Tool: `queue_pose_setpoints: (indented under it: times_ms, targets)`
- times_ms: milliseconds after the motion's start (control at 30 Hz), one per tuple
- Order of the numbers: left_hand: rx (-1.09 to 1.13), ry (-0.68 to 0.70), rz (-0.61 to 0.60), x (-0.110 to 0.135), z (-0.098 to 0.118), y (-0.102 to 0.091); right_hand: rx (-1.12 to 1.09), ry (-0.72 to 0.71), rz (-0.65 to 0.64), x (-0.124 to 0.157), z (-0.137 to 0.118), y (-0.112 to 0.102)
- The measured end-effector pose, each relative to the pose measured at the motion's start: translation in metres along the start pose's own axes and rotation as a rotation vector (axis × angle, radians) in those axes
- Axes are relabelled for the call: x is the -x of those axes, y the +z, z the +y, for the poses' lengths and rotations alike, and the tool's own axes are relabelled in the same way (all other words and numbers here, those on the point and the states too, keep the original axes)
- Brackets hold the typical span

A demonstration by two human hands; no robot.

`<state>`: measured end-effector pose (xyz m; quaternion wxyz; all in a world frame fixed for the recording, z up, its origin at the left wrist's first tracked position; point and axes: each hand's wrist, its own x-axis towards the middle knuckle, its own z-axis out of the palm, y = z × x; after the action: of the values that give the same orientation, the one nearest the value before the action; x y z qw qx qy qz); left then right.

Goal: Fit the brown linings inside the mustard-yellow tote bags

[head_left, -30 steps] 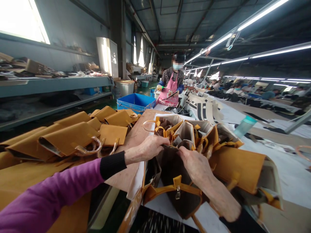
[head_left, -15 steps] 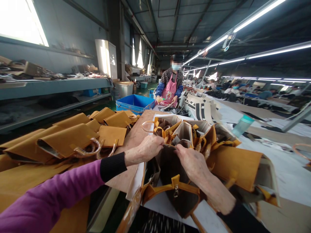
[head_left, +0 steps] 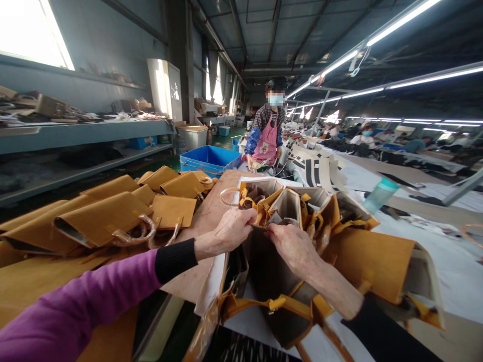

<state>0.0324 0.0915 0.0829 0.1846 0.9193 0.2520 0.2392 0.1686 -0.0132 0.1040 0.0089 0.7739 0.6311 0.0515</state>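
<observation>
A mustard-yellow handbag [head_left: 260, 302] stands mouth-up in front of me, its dark lining showing inside. My left hand [head_left: 228, 232] is closed, thumb and fingers pinching the bag's far upper edge. A short way to the right, my right hand [head_left: 296, 251] pinches the same edge. The near rim sags towards me, with a yellow tab [head_left: 277, 303] at its middle. Clear film wraps the bag's handle [head_left: 204, 332]. Just beyond my hands, more open yellow bags [head_left: 289, 203] are packed together with their pale linings visible.
Several yellow bags [head_left: 109, 216] are piled on the left. Another bag [head_left: 372, 259] lies on its side at the right. A teal-capped bottle [head_left: 381, 195] leans behind it. Past a brown board [head_left: 211, 201] is a blue bin [head_left: 211, 158]. A co-worker in a pink apron [head_left: 267, 143] stands opposite.
The bag's near rim and tab have dropped and shifted slightly. My right hand has moved slightly left along the far edge; both hands keep their pinch. The co-worker stands more upright, hands lower.
</observation>
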Motion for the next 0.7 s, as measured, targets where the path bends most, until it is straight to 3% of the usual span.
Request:
queue_pose_setpoints:
  times_ms: [133,367,567,700]
  targets:
    - [0.087,-0.024,0.029,0.001,-0.001,0.001,-0.043,-0.032,-0.012,-0.004,-0.001,-0.003]
    - [0.115,-0.06,-0.024,0.002,0.002,-0.006,-0.114,-0.197,-0.073,-0.019,-0.009,-0.001]
    - [0.213,-0.061,-0.059,0.005,0.007,-0.015,-0.04,-0.053,-0.08,-0.015,-0.015,-0.005]
    - [0.259,-0.09,-0.042,0.039,0.029,-0.036,-0.025,0.072,-0.084,0.005,-0.004,-0.017]
